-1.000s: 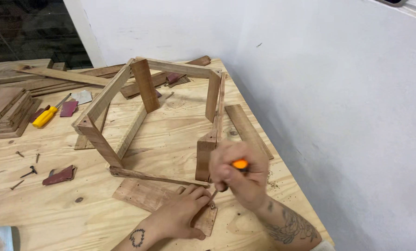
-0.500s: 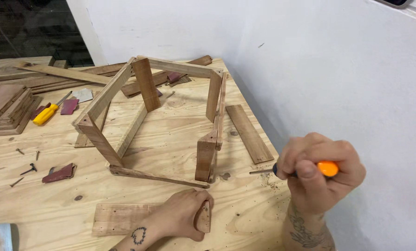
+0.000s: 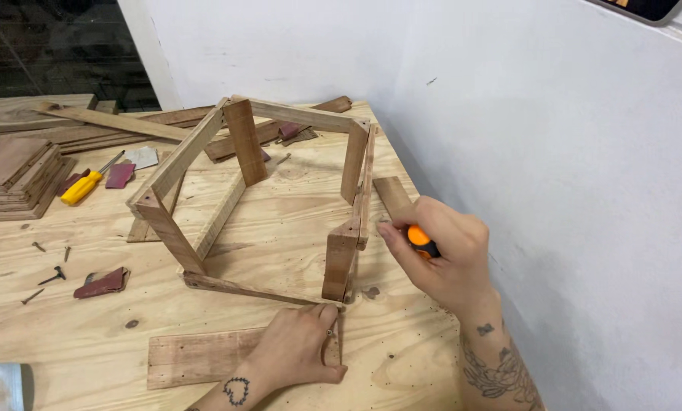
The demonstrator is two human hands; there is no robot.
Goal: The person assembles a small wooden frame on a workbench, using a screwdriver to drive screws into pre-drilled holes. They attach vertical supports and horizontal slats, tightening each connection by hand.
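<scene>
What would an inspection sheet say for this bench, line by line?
Surface: plywood bench, bare and scuffed.
Job's things: wooden frame upright; flat board in front.
Clutter: yellow screwdriver, loose screws, sandpaper scraps, stacked boards.
Grippers: left hand rests on the flat board; right hand grips an orange-handled tool beside the frame.
Cables: nothing seen.
Surroundings: white wall at right, dark window behind.
</scene>
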